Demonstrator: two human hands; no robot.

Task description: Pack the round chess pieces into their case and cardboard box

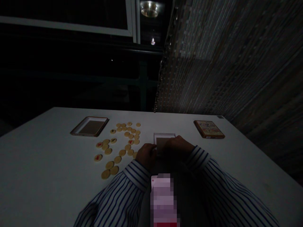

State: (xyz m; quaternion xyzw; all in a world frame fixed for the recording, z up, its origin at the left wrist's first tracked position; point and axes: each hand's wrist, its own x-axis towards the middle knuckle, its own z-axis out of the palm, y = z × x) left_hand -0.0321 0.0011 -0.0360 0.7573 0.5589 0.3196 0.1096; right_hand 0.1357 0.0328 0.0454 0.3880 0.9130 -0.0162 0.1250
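Note:
A small open box point(163, 140) with a white rim and a brown inside lies between my hands near the middle of the table. My left hand point(146, 155) is closed on its left edge, thumb and fingers curled. Over its right side is my right hand point(180, 145), also closed on the box; shadow hides most of those fingertips. To the left of my left hand, round wooden Chinese chess pieces point(117, 159) lie scattered flat. Most show plain faces; several carry red or black characters, such as one red-marked piece point(98, 157).
A shallow open tray point(75, 130) rests at the table's back left. At the back right lies a flat box with a printed cover point(209, 127). A bead curtain point(189, 78) hangs behind the white table point(47, 176). A lit, pixelated screen point(163, 195) is close to my body.

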